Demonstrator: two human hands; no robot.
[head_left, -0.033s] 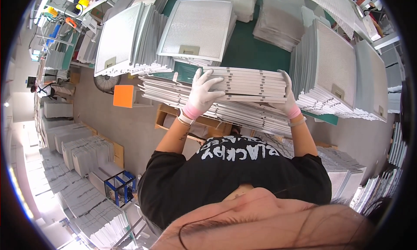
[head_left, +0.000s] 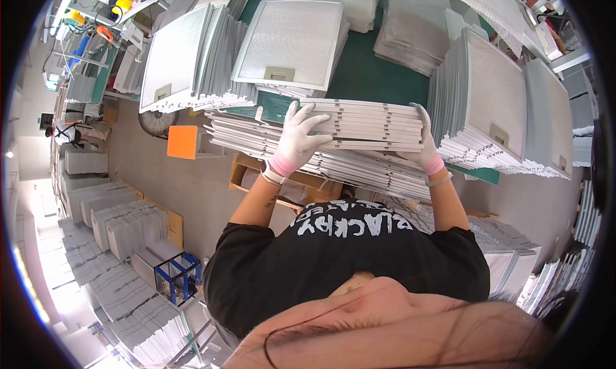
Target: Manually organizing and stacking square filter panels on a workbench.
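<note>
My left hand (head_left: 298,141), in a white glove with a pink cuff, lies spread on the left end of a small stack of flat metal filter panels (head_left: 369,125). At the stack's right end, my gloved right hand (head_left: 425,148) grips it. Both hands hold this stack just above a longer, fanned-out pile of the same panels (head_left: 359,167) along the near edge of the green table (head_left: 366,80). My black-shirted chest fills the lower middle of the view.
More mesh filter panels with small handles lie flat on the table (head_left: 289,42), lean at the left (head_left: 186,61) and are stacked at the right (head_left: 500,106). An orange square (head_left: 182,142), a fan (head_left: 154,119), a blue frame cart (head_left: 176,276) and floor stacks (head_left: 128,228) lie left.
</note>
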